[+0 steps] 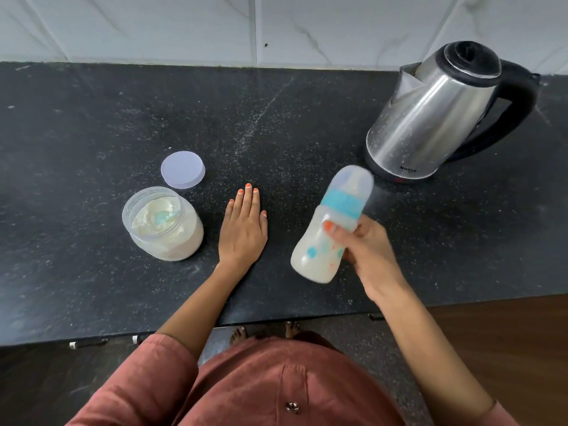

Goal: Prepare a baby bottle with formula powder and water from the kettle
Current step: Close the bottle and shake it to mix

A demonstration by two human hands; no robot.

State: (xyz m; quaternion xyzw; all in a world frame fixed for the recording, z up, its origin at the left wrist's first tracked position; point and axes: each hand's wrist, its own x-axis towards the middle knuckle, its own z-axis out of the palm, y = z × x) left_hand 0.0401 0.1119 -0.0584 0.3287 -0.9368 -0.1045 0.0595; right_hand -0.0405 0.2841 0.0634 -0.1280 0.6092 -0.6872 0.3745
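Plastic bottle [314,252] blurred, scoop [161,217] half buried

I have one wide-angle view, worn on the person's head. It looks steeply down and forward, close over a dark worktop [92,133]. A tiled wall [153,26] lines its far edge; the wearer's reddish shirt [246,382] fills the frame below its near edge.

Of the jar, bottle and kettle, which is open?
The clear plastic jar of white powder: its round lilac lid lies beside it. The milky baby bottle is capped; the steel kettle has its lid down.
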